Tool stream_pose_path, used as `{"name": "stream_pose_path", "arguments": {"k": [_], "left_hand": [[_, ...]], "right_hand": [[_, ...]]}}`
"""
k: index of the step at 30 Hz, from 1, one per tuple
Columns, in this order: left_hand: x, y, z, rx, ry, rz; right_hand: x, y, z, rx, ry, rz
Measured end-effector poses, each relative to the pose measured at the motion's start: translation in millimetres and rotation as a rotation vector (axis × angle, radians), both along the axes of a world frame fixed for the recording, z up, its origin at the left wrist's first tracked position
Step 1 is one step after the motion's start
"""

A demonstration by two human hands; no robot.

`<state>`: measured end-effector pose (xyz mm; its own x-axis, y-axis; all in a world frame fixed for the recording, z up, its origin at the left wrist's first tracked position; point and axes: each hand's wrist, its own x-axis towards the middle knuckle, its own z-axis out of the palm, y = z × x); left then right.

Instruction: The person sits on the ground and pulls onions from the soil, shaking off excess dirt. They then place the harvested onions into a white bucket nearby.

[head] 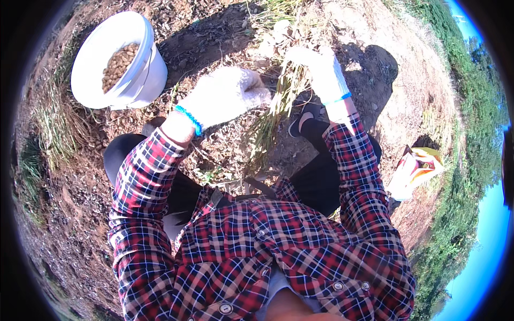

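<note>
My left hand, in a white knitted glove with a blue cuff, is curled just left of a bunch of peanut plants; whether its fingers hold anything is hidden. My right hand, gloved alike, grips the same bunch near its root end, its fingers washed out by bright sun. The long green-yellow stems hang down towards my lap. At the upper left, a white plastic bucket stands on the soil, with what look like unshelled peanuts inside.
More pulled plants lie beyond my hands. Dry stalks are at the left. An open bag, white with yellow and red, stands at the right, before green growth. My legs are folded beneath me.
</note>
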<state>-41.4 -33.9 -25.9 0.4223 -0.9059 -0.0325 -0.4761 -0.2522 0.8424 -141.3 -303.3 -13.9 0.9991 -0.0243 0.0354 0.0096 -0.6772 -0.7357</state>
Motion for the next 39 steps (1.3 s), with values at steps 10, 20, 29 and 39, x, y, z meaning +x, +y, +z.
{"name": "stream_pose_path", "arguments": {"k": [10, 20, 29, 39], "left_hand": [[8, -19, -28, -0.315, -0.194, 0.312], [6, -13, -7, -0.2, 0.154, 0.205], [4, -15, 2, -0.09, 0.477, 0.092], [-22, -18, -9, -0.425, 1.147, 0.063]], "right_hand": [[8, 32, 11, 0.099, 0.172, 0.001], [18, 53, 18, -0.376, 0.144, -0.226], [15, 58, -10, -0.731, -0.041, -0.068], [16, -6, -6, -0.487, 0.16, -0.248]]}}
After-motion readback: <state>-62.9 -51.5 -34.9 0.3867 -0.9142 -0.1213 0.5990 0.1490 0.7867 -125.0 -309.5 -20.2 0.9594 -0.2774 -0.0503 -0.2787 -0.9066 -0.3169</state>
